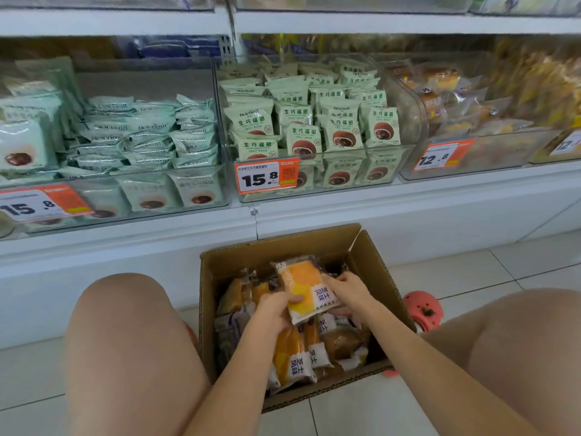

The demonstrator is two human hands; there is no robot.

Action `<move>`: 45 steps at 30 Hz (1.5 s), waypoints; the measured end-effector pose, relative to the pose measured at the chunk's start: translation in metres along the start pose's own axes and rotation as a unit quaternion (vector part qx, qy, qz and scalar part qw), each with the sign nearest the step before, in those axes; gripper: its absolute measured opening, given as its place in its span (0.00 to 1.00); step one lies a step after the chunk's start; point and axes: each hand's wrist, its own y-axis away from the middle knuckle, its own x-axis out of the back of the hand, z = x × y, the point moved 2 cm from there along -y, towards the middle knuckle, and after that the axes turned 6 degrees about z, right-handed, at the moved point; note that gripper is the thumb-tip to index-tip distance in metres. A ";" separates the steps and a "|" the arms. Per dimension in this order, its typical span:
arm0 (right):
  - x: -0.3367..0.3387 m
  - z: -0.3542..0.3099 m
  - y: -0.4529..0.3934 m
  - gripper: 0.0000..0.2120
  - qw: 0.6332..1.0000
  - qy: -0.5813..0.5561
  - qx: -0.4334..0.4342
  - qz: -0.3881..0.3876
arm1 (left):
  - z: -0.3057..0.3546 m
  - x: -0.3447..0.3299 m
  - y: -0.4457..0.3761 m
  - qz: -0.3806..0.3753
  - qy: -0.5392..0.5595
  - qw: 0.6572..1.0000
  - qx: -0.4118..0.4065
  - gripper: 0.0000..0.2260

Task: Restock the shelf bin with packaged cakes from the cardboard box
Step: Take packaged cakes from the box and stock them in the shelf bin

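An open cardboard box [374, 262] stands on the floor between my knees, with several yellow-and-white packaged cakes [294, 360] inside. Over the box both hands hold a stack of these cake packs [306, 287]. My left hand [276, 308] grips the stack's lower left corner. My right hand [347, 291] closes on its right side. On the shelf at the right, a clear bin [471, 165] with a 12.8 price tag holds similar orange cakes.
Two clear bins of green-wrapped chocolate buns, the middle bin [330, 184] and the left bin [125, 199], carry 15.8 price tags. A white shelf ledge [314, 212] runs just behind the box. My bare knees flank the box; a pink shoe [423, 309] rests at its right.
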 end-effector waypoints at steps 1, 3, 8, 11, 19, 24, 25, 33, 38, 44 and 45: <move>0.005 -0.006 0.001 0.22 1.000 0.003 -0.010 -0.018 | -0.001 0.000 0.006 -0.021 0.006 1.000 -0.003 0.21; 0.014 -0.020 0.007 0.22 0.996 0.038 -0.009 -0.079 | -0.002 0.000 0.019 -0.061 0.025 0.998 -0.012 0.23; 0.029 -0.049 0.023 0.16 0.970 0.122 0.080 -0.193 | 0.010 0.003 0.040 -0.131 0.016 0.989 -0.070 0.22; 0.035 -0.069 0.035 0.15 0.967 0.121 0.126 -0.186 | 0.024 0.008 0.052 -0.123 0.006 0.984 -0.129 0.20; 0.101 -0.185 0.118 0.09 0.912 0.139 0.372 -0.103 | 0.132 0.014 0.163 0.025 -0.256 0.833 -0.490 0.11; 0.189 -0.296 0.192 0.10 0.833 0.063 0.546 0.061 | 0.233 -0.015 0.268 0.262 -0.209 0.456 -0.824 0.17; 0.203 -0.317 0.202 0.11 0.812 0.046 0.574 0.094 | 0.256 -0.026 0.285 0.298 -0.205 0.382 -0.850 0.16; 0.246 -0.461 0.190 0.12 0.710 0.097 0.657 0.232 | 0.374 -0.085 0.271 0.495 -0.298 0.182 -0.795 0.20; 0.200 -0.522 0.121 0.16 0.709 0.240 0.636 0.187 | 0.382 -0.089 0.264 0.530 -0.219 0.129 -0.809 0.17; 0.132 -0.578 0.059 0.19 0.715 0.344 0.592 0.139 | 0.385 -0.089 0.256 0.521 -0.187 0.115 -0.825 0.17; 0.122 -0.584 0.054 0.19 0.712 0.353 0.591 0.133 | 0.385 -0.089 0.255 0.522 -0.183 0.111 -0.826 0.17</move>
